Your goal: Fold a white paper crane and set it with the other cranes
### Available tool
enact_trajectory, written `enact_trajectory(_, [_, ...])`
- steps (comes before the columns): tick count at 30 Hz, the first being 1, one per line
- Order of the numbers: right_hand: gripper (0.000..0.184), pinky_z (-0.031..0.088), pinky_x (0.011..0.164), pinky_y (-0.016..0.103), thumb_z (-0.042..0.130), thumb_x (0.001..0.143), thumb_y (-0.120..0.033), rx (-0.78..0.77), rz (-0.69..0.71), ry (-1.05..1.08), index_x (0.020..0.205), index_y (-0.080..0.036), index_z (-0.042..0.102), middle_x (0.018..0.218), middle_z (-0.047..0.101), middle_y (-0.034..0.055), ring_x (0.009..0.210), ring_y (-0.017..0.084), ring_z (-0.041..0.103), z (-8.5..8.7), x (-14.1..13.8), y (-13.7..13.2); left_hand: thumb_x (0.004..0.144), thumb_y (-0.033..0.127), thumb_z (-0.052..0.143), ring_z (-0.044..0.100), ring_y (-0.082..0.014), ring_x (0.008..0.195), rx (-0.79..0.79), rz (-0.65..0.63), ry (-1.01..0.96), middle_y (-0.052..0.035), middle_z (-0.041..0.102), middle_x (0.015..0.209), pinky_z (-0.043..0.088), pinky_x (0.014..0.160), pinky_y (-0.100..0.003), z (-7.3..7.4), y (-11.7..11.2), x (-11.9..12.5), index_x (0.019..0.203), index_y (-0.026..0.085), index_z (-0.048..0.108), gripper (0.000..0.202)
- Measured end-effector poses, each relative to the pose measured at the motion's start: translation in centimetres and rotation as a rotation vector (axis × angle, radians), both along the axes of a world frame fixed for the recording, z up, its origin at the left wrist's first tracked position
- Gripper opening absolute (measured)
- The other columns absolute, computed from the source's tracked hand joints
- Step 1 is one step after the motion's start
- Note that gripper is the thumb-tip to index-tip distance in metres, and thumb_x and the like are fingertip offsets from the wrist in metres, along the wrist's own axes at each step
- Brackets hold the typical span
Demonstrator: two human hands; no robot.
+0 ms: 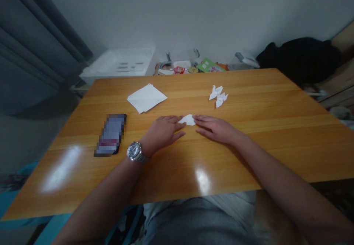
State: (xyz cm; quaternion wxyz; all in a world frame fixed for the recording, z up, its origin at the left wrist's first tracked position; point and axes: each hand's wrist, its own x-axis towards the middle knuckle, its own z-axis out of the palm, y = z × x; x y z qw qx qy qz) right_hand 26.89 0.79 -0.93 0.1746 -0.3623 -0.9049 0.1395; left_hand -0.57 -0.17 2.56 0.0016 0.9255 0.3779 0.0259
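Observation:
A small folded piece of white paper (189,120) lies flat on the wooden table (235,156) between my hands. My left hand (165,131), with a metal watch (135,151) at the wrist, rests its outstretched fingers on the paper's left side. On the right end of the paper lie the fingertips of my right hand (214,127), its fingers extended and apart. Both palms face down, and fingers cover the paper's two ends. Beyond my right hand stand two white folded paper cranes (218,95), close together.
White paper sheets (147,98) lie stacked at the back left. A phone (112,134) with a blurred screen is left of my left hand. Behind the table are a white foam box (121,62), a green packet (208,65) and a black cloth heap (298,60).

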Motion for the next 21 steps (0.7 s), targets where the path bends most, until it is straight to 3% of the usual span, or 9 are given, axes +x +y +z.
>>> enact_trajectory(8, [0.043,0.044,0.117,0.046,0.055,0.100,-0.033,0.014,-0.005,-0.008,0.139,-0.017,0.063,0.149,0.055,0.0143,0.137,0.029,0.054,0.3,-0.2,-0.3,0.104,0.035,0.046,0.059,-0.0262,0.125,0.104,0.018,-0.019,-0.0093,0.063,0.138,0.045,0.107,-0.041,0.2,-0.8,1.2,0.124,0.019,0.069,0.035])
enact_trajectory(11, [0.042,0.045,0.116,0.046,0.056,0.100,-0.034,0.013,-0.016,-0.012,0.138,-0.017,0.063,0.148,0.056,0.0138,0.137,0.029,0.053,0.4,-0.3,-0.3,0.103,0.033,0.048,0.062,-0.0258,0.121,0.110,0.030,-0.002,-0.0120,0.064,0.137,0.045,0.106,-0.040,-0.4,-1.2,1.6,0.131,0.013,0.064,0.038])
enact_trajectory(15, [0.043,0.045,0.116,0.047,0.054,0.100,-0.034,0.016,-0.023,-0.021,0.139,-0.017,0.063,0.148,0.055,0.0142,0.138,0.029,0.053,0.3,-0.2,-0.3,0.104,0.034,0.047,0.056,-0.0259,0.132,0.080,0.048,-0.001,-0.0138,0.058,0.146,0.037,0.116,-0.044,-1.1,-1.4,1.7,0.139,0.011,0.057,0.043])
enact_trajectory(21, [0.044,0.044,0.116,0.048,0.053,0.101,-0.035,0.016,-0.030,-0.037,0.140,-0.016,0.061,0.150,0.054,0.0146,0.138,0.029,0.053,0.1,-0.2,-0.3,0.104,0.035,0.047,0.053,-0.0256,0.135,0.056,0.033,0.012,-0.0166,0.056,0.147,0.033,0.120,-0.041,-1.1,-1.4,1.6,0.141,0.006,0.054,0.047])
